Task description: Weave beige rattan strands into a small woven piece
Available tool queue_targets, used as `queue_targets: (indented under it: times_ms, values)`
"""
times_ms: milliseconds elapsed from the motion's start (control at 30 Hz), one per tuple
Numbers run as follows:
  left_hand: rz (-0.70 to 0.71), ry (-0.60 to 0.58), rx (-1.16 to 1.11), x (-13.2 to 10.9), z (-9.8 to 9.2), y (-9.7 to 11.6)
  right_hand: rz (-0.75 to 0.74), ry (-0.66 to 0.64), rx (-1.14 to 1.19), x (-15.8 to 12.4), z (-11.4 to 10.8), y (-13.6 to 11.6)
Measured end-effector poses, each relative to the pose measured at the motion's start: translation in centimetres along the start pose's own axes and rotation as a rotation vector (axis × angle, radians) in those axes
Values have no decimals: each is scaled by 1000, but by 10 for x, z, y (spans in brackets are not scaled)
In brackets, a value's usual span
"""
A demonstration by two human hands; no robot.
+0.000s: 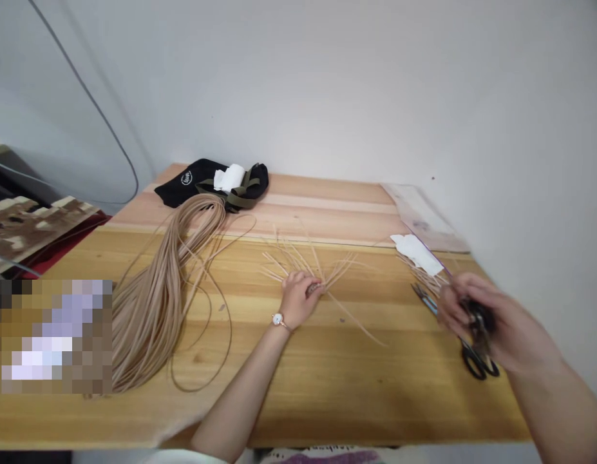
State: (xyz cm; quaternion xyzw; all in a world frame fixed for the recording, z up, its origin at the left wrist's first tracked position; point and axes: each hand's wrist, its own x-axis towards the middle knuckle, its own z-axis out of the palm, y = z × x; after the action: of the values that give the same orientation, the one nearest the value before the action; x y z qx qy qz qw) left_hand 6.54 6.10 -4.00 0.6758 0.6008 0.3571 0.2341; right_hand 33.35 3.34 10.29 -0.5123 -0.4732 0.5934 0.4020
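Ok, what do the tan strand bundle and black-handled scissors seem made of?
The tan strand bundle looks like matte reed or cane, from its dull, even strips; leather lacing is possible. The black-handled scissors have glossy plastic loops and apparently steel blades, from their grey sheen.

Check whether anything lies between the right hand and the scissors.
Nothing visible does: the blurred right hand hangs right over the scissors, though contact can't be confirmed. Loose strips lie beside the blades, and a dark item at the hand can't be identified.
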Motion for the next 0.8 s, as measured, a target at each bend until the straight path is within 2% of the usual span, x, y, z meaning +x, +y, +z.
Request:
queue_targets:
  times_ms: [33,200,267,333,400,467,533,600,700,800]
  values:
    - [-9,-9,-2,1,1,1,23,-17,-34,0,11,1]
    - [29,-47,28,-1,7,11,80,-268,-341,16,59,7]
    - [19,17,77,2,-2,16,117,-400,-457,25,75,2]
    - [-47,142,142,14,-22,16,98,-536,-606,33,89,-11]
    - [-101,270,260,40,-54,5,-28,-605,-767,43,101,-29]
    - [-157,379,428,78,-95,-18,-155,-598,-919,59,112,-50]
    - [-281,377,576,121,-136,-48,-220,-558,-1025,83,124,-69]
    - [-408,287,686,162,-168,-78,-274,-527,-1107,116,136,-84]
    - [-500,262,698,211,-193,-113,-181,-536,-1228,173,157,-93]
    - [-578,204,679,244,-194,-133,-73,-629,-1317,222,180,-87]
